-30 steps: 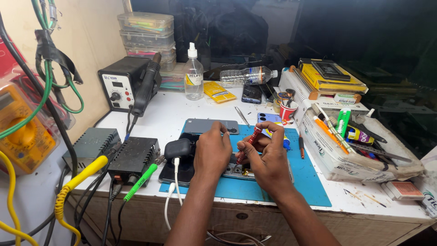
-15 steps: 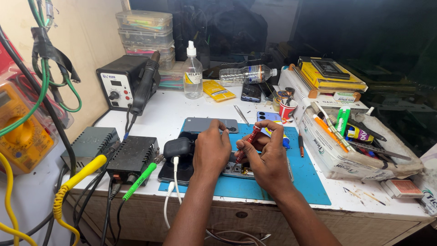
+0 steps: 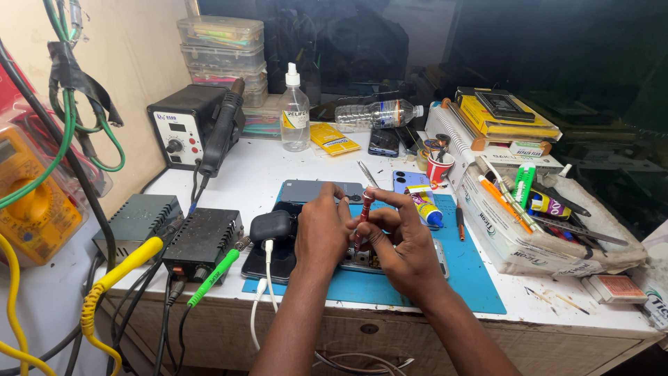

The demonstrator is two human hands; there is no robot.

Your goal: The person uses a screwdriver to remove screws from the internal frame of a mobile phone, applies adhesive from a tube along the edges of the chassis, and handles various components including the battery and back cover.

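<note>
Head cam looks down on a pretty crowded repair surface (image 3: 229, 170). Far left there's a yellow multimeter (image 3: 31, 202) hanging by the wall, with green and yellow cables looping down, probably just kept out of the way. Next along sit a hot-air station (image 3: 182, 132) and two dark power boxes (image 3: 177, 237), leads facing the mat so they're in easy reach. A dark earbud-style case (image 3: 271, 225) rests on a black phone at the blue mat's (image 3: 473, 278) left edge, white cable plugged in. Then the left hand (image 3: 321, 230), fingers curled down, seems to be pinning the opened phone (image 3: 362, 259) flat on the mat so it doesn't slide. Right beside it, the right hand (image 3: 400, 244) is closed around a red screwdriver (image 3: 362, 216), held upright with a fingertip on its cap, tip down into the phone, the usual way to spin a small driver. Further right: a glue tube (image 3: 424, 207), a red cup of tools (image 3: 440, 167), and a bagged box (image 3: 536, 223) stuffed with pens and tweezers.
</note>
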